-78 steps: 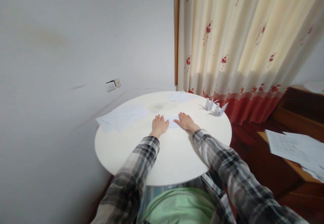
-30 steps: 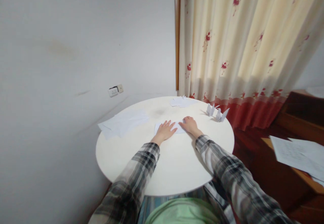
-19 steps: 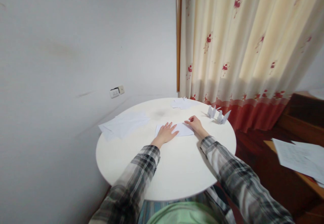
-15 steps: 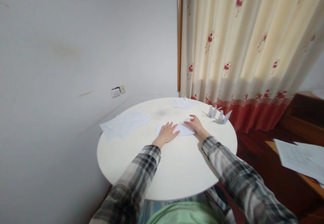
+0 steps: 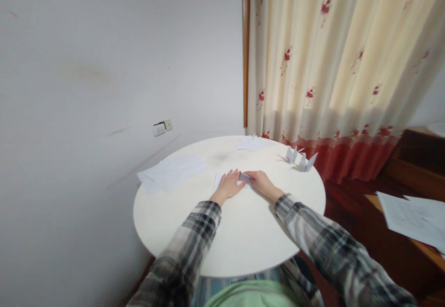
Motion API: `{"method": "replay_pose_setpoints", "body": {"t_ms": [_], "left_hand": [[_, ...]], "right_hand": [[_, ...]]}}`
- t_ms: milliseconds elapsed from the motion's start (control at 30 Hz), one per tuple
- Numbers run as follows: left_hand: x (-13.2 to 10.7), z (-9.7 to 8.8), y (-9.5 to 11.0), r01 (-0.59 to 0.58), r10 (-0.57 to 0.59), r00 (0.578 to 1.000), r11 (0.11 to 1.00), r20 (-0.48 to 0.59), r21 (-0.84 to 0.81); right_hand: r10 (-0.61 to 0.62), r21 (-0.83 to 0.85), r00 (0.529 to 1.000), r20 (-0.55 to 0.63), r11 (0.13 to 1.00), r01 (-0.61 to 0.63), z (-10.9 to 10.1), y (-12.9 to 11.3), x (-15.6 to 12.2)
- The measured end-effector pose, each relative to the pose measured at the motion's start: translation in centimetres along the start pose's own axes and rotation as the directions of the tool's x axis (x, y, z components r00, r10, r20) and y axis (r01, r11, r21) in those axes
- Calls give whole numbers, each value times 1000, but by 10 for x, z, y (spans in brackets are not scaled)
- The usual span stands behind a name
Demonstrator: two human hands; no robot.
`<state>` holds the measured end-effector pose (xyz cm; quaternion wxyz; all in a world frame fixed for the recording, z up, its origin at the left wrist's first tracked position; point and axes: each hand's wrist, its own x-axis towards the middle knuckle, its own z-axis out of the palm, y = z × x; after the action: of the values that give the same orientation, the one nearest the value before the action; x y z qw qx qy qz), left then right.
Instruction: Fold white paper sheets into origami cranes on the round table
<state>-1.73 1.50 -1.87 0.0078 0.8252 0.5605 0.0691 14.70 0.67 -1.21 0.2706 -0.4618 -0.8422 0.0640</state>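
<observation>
A white sheet of paper (image 5: 218, 179) lies on the round white table (image 5: 167, 233), mostly covered by my hands. My left hand (image 5: 228, 185) rests flat on its left part, fingers spread and open. My right hand (image 5: 261, 182) sits just right of it, fingers curled on the paper's folded-over right edge (image 5: 244, 177), which now lies close to my left fingertips. Both sleeves are plaid.
A loose stack of white sheets (image 5: 172, 170) lies at the table's left. Two folded paper cranes (image 5: 299, 158) stand at the far right, and folded paper bits (image 5: 251, 142) at the far edge. A wooden desk with papers (image 5: 413, 216) is to the right, a curtain (image 5: 330, 66) behind.
My right hand lifted the paper's right edge and carried it leftward over the sheet, ending close to my left hand. The left hand stayed flat on the paper.
</observation>
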Motion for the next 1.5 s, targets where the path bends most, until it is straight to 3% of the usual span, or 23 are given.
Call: {"method": "replay_pose_setpoints", "body": {"t_ms": [167,300,433,800,1000,1500], "left_hand": [[0,-5,-4,-7,8,998,1000,60,-5],[-1,-9,-9,-27,29,996,999,83,-21],[-1,-6,-12,-31,32,999,999,30,-8],[-1,-2,-12,-37,37,999,999,-1,18],[0,-4,-11,-29,28,1000,999,3,14],[3,0,-12,-20,20,1000,1000,13,-5]], "right_hand": [[-160,12,986,49,987,160,0,-5,-6],[-194,-4,979,65,981,195,4,-3,-8],[-215,-31,972,92,975,218,7,0,-9],[-207,-73,954,218,971,227,4,-5,-17],[-109,-118,944,312,981,152,2,-10,-18],[-85,-94,935,344,988,124,4,-11,-18]]}}
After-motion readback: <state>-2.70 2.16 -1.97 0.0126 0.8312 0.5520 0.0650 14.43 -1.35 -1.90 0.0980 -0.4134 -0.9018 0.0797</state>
